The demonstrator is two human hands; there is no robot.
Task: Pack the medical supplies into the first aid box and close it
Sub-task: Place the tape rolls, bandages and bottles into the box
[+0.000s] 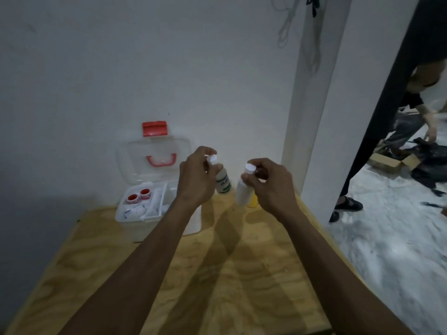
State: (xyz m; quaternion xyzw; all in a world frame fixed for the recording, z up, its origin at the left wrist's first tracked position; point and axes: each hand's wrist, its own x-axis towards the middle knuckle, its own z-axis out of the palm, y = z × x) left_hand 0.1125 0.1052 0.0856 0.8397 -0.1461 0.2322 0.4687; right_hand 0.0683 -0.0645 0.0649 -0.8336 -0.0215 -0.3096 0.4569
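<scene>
- Left hand (196, 176): raised above the bench (242, 274), fingers curled round the neck of a white bottle with a green label (223, 182), pinching it just below its white cap.
- Right hand (271, 184): raised beside the left, fingers clamped on the top of a plain white bottle (243, 191); the bottle tilts, base toward the bench.
- A yellow item (252, 201) sits on the bench directly behind the plain white bottle; its form cannot be told.
- First aid box (135, 223): at the far left of the bench against the wall, open. Its clear lid (154, 155) stands upright, with a red handle and a red latch at the top edge.
- Box tray holds two red-cored tape rolls (139, 195) and white wrapped supplies (145, 210).
- Both bottles are outside the box, to its right.
- Another person (411, 126) bends over the floor in the doorway at right.
</scene>
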